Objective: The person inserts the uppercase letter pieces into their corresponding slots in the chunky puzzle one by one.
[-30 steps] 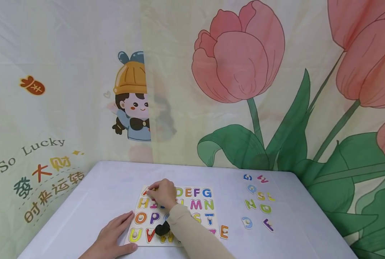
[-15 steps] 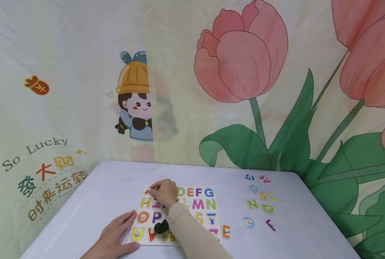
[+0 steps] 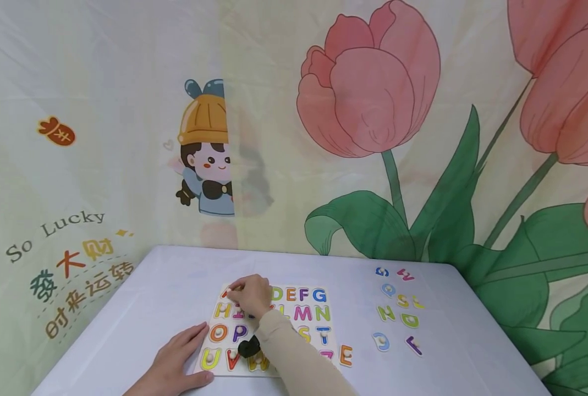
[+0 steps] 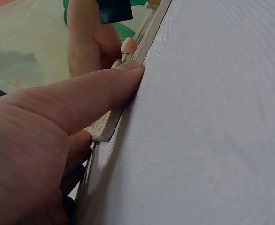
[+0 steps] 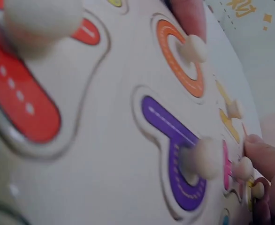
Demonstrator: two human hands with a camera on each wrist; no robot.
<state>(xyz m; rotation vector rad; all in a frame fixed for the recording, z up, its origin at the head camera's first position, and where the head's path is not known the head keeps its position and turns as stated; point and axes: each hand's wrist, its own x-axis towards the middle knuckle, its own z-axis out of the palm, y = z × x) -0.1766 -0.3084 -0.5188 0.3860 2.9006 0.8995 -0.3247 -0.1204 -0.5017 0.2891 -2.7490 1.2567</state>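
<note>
A white wooden alphabet puzzle board (image 3: 286, 346) with colored, knobbed letter pieces lies on the table. My right hand (image 3: 252, 295) reaches over its far left corner, thumb and index finger pinching the red letter A piece (image 3: 225, 293), which they partly cover. In the right wrist view, fingers (image 5: 264, 157) of that hand are beyond the purple P (image 5: 175, 178) and orange O (image 5: 163, 40). My left hand (image 3: 174, 360) rests at the near left corner, fingers extended along the left edge. Its thumb (image 4: 114, 86) presses the board's front edge in the left wrist view.
An orange letter E (image 3: 345, 356) lies just right of the board. Farther right are several loose letters, among them a purple F (image 3: 413, 345), a green D (image 3: 409, 320) and a pink letter (image 3: 405, 274). A printed curtain (image 3: 269, 126) hangs behind the table.
The head view has shifted slightly, moving the scene a little to the right. Both hands stay in place, the right one still at the letter A.
</note>
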